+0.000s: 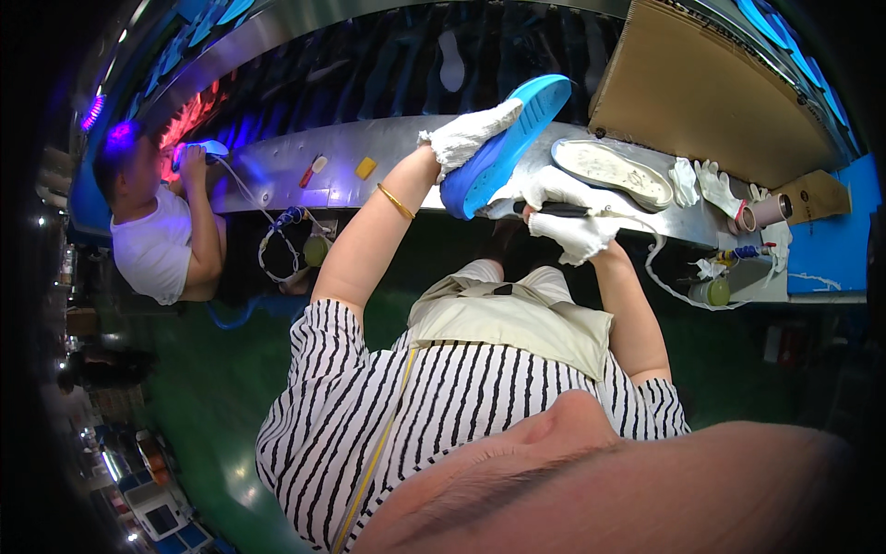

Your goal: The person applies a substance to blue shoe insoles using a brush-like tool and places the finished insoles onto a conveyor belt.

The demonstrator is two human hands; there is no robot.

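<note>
My left hand (475, 134), in a white glove, grips a blue shoe sole (517, 129) by its side and holds it tilted up above the metal bench. The sole is light blue on one face and darker blue toward its lower end. My right hand (577, 231), also gloved, is closed round a slim dark pen-like tool (561, 210) near the sole's lower end. From the tool a pale hose (657, 254) loops down to the right. Whether the tool's tip touches the sole is hidden. A cream sole (614, 173) lies on the bench beside my right hand.
Loose white gloves (718, 189), pinkish rolls (773, 210) and a large cardboard sheet (706, 78) are at the right. A yellow block (365, 168) and red-handled brush (307, 174) lie left. Behind runs a dark conveyor (388, 69). A co-worker (152, 235) sits far left.
</note>
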